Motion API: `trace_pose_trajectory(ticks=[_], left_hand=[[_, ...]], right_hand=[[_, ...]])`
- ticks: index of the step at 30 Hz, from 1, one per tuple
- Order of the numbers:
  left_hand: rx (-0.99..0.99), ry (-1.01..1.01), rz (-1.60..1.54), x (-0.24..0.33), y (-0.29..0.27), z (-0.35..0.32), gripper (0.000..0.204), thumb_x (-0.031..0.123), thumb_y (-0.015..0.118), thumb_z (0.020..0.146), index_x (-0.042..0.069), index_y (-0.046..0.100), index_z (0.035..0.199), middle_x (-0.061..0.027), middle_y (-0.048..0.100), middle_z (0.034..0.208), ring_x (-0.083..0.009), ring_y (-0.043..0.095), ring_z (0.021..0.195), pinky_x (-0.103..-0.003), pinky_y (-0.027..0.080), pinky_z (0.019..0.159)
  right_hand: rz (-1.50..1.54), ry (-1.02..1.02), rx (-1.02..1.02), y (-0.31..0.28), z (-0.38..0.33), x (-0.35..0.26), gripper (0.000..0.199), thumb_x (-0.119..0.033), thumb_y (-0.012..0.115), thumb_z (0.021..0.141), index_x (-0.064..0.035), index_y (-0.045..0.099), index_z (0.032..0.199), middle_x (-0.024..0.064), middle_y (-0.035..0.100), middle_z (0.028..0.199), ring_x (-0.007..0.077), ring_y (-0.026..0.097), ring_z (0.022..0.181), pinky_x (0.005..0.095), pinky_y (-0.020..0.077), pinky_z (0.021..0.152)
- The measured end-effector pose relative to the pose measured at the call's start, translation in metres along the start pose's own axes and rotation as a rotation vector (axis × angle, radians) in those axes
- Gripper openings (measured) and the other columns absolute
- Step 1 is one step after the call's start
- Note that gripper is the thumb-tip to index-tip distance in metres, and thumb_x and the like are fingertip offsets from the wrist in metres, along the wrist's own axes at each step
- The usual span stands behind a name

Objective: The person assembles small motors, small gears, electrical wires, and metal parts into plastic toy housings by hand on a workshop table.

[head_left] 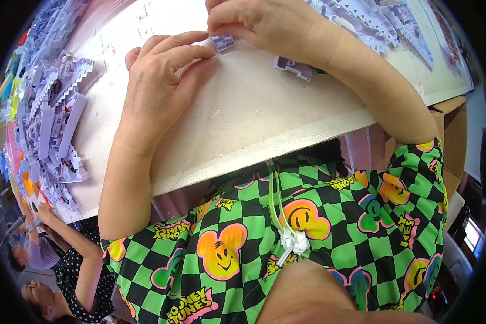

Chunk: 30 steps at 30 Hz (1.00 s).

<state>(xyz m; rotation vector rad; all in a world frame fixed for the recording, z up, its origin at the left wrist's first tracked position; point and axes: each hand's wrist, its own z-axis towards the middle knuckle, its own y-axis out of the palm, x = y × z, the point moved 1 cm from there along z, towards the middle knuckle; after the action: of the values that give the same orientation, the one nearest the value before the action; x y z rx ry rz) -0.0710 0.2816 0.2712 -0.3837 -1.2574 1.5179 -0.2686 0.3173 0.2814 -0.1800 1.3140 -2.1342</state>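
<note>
Near the top of the head view, a small lavender plastic part (223, 43) sits between my two hands at the white tabletop. My left hand (164, 73) has its fingers bent around to the part's left edge, fingertips touching it. Just above the part, my right hand (267, 27) is closed in a pinch. The right fingertips meet at the picture's edge, and what they grip is hidden. Below my right wrist lies another lavender plastic piece (292, 67) with a notched edge, partly covered by my forearm.
Many lavender plastic housings (59, 113) are heaped along the table's left side. More toothed lavender pieces (383, 24) lie at the upper right, beyond my right forearm. The white table's front edge (264, 152) runs before my body. A co-worker (73, 270) sits at lower left; a cardboard box (451, 135) stands right.
</note>
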Motion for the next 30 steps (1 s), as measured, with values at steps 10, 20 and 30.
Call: trace_pose_trajectory(ticks=[10, 20, 30], left_hand=[[0.110, -0.130, -0.216, -0.006, -0.002, 0.001, 0.013, 0.008, 0.069, 0.079, 0.006, 0.073, 0.091, -0.0046, 0.070, 0.102, -0.0208, 0.062, 0.093, -0.030, 0.045, 0.081], [0.046, -0.528, -0.959, -0.012, -0.007, 0.001, 0.018, 0.010, 0.069, 0.085, -0.001, 0.070, 0.098, -0.0036, 0.069, 0.092, -0.0085, 0.059, 0.090, -0.021, 0.044, 0.073], [0.030, -0.506, -1.167, -0.014, -0.002, 0.010, 0.028, 0.014, 0.071, 0.083, 0.000, 0.068, 0.107, -0.0010, 0.068, 0.094, -0.0046, 0.049, 0.074, -0.018, 0.041, 0.072]], right_hand=[[-0.099, -0.106, 0.033, -0.008, -0.006, -0.005, 0.009, -0.016, 0.061, 0.081, -0.0125, 0.070, 0.083, 0.0029, 0.066, 0.099, 0.0175, 0.059, 0.092, 0.0358, 0.0364, 0.082], [0.074, -0.107, 0.239, -0.018, 0.000, -0.009, 0.011, -0.018, 0.070, 0.080, -0.0127, 0.070, 0.090, 0.0060, 0.066, 0.102, 0.0186, 0.061, 0.092, 0.0327, 0.0401, 0.079], [0.045, -0.177, 0.227, -0.033, 0.009, -0.002, 0.008, -0.013, 0.075, 0.075, -0.0100, 0.070, 0.081, 0.0025, 0.068, 0.083, 0.0174, 0.064, 0.078, 0.0291, 0.0465, 0.069]])
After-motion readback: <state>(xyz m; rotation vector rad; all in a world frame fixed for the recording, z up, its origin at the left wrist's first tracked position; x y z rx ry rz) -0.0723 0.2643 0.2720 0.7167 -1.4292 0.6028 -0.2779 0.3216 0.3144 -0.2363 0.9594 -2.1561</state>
